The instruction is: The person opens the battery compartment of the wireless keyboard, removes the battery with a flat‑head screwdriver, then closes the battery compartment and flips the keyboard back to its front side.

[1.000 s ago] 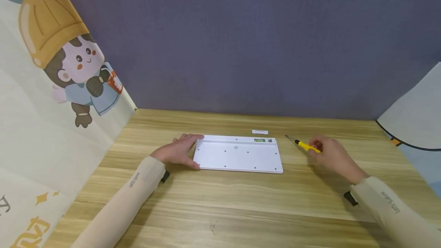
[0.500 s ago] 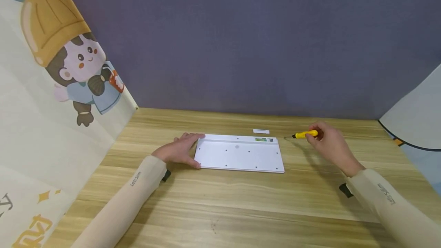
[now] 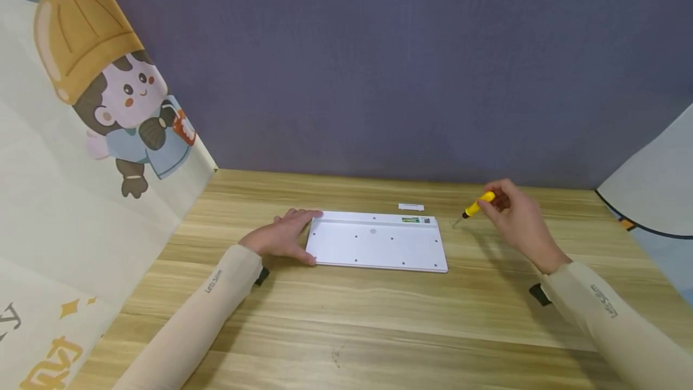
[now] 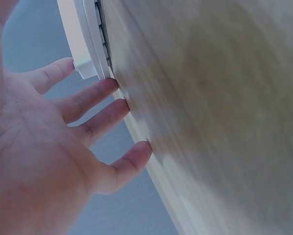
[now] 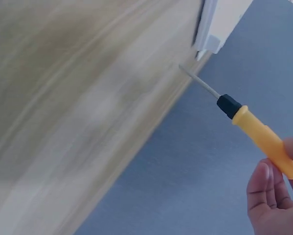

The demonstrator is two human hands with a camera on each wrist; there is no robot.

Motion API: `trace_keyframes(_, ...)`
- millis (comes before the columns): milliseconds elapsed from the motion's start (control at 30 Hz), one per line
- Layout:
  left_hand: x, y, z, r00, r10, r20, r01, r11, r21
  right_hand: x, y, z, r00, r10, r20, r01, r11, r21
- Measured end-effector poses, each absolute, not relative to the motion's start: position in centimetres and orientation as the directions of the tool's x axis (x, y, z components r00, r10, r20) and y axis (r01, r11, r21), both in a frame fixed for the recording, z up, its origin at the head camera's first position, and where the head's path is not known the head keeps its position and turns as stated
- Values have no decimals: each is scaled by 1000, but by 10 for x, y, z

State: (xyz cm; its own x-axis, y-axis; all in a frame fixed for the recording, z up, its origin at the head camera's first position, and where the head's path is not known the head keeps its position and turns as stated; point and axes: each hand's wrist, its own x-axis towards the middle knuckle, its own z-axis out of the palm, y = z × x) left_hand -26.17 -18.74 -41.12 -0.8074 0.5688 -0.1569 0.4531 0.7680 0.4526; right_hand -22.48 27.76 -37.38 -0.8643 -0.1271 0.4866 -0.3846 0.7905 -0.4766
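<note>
A white keyboard lies face down on the wooden table, screw heads dotting its back. Near its far right corner an uncovered battery compartment shows something green. My left hand spans the keyboard's left end, fingers fairly straight, thumb at the near corner and index finger at the far one. In the left wrist view, keys show beneath the keyboard's edge. To the right, my right hand pinches a yellow-handled screwdriver near its handle end. The shaft slants down-left, its tip apart from the keyboard.
A small white battery cover lies just behind the keyboard. A dark blue-grey panel stands along the table's back edge. At the left rises a pale wall with a cartoon figure.
My right hand has lifted the screwdriver and turned it more steeply downward, shifting slightly away from me. The left hand and keyboard have stayed in place.
</note>
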Motion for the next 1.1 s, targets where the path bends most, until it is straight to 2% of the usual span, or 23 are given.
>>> trace_keyframes(367,-263,-186,-412,-805,575,-144,463,763,451,-228,254,-357,-777,-161,609,-496,753,-433)
trace_keyframes(1100,-262,-187,-413,-808,565,-166,441,768,464,-246,217,-352,-816,-217,536,-505,718,-478)
